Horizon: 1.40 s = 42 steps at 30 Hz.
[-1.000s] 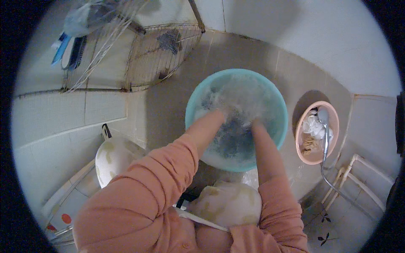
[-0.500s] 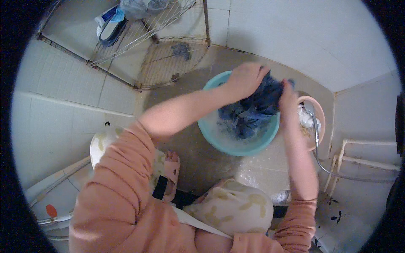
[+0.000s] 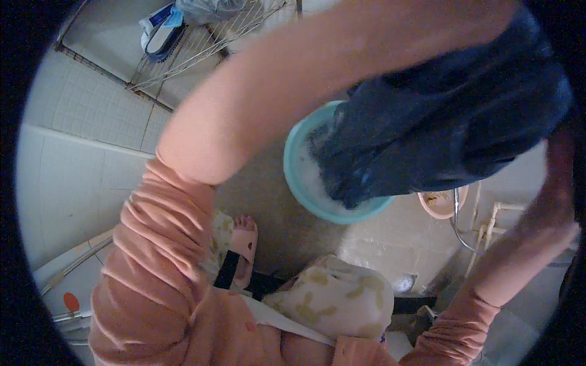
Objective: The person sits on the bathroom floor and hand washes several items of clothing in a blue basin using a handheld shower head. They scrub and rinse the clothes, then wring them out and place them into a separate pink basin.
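A wet, dark blue garment (image 3: 439, 122) is stretched up high between my hands, its lower end still in the turquoise basin (image 3: 294, 177). Cloudy, sudsy water shows in the basin around the cloth. At the top right, my left hand (image 3: 502, 15) grips the upper edge of the garment; shadow and the picture's rim hide most of its fingers. Close to the right rim, my right hand (image 3: 561, 143) is closed on the other side of the cloth, dim and blurred. Which kind of garment it is, I cannot tell.
Beyond the garment, a peach basin (image 3: 434, 211) stands partly covered, with a shower hose (image 3: 459, 229) running past it. White pipes (image 3: 499, 210) line the right wall. A wire rack (image 3: 201, 52) at the upper left bears a brush (image 3: 163, 44) and a plastic bag (image 3: 210, 9).
Both hands have risen and moved to the right, pulling the garment up out of the basin. The bunched cloth now hangs spread out and hides much of the peach basin.
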Motion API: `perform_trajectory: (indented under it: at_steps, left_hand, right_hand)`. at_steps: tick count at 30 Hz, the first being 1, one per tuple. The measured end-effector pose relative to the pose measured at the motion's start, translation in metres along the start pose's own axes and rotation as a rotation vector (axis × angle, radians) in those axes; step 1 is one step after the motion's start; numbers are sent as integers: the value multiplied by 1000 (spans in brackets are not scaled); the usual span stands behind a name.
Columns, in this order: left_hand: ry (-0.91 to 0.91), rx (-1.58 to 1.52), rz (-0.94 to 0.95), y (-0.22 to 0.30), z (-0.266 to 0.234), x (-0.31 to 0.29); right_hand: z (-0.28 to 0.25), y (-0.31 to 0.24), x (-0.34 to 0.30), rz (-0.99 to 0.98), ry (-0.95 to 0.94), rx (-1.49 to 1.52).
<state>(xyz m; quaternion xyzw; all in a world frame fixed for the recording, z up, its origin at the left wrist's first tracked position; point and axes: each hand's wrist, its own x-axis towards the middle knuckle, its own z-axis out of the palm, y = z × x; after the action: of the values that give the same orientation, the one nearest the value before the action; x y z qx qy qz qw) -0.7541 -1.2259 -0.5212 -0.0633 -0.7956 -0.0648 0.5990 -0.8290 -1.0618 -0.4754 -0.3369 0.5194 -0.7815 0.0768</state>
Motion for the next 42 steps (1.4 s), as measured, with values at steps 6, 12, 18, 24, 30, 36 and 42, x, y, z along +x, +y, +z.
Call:
perform_trajectory:
  at_steps: [6,12,18,24,30,36,42]
  left_hand:
    - [-412,-246,-985,11,13,-115]
    - [-628,-60,-1025,15,62,-286]
    - [-924,267,-725,14,60,-372]
    - [-1124,87,-1022,11,82,-440]
    - [-1952,318,-541,1,88,-469]
    - [-1349,125,-802,-6,72,-471]
    - [-1494,48,-969,-17,83,-412]
  right_hand:
    - [-7,130,-67,581,-11,-385]
    - [-35,280,-164,349,-160,-1127]
    - [-45,350,-213,319,-378,-1519]
    - [-59,401,-219,651,-727,-1388]
    - [-57,404,-199,847,-769,-1221]
    - [-61,430,-192,850,-922,-1228]
    - [-62,412,-156,731,-662,-1068]
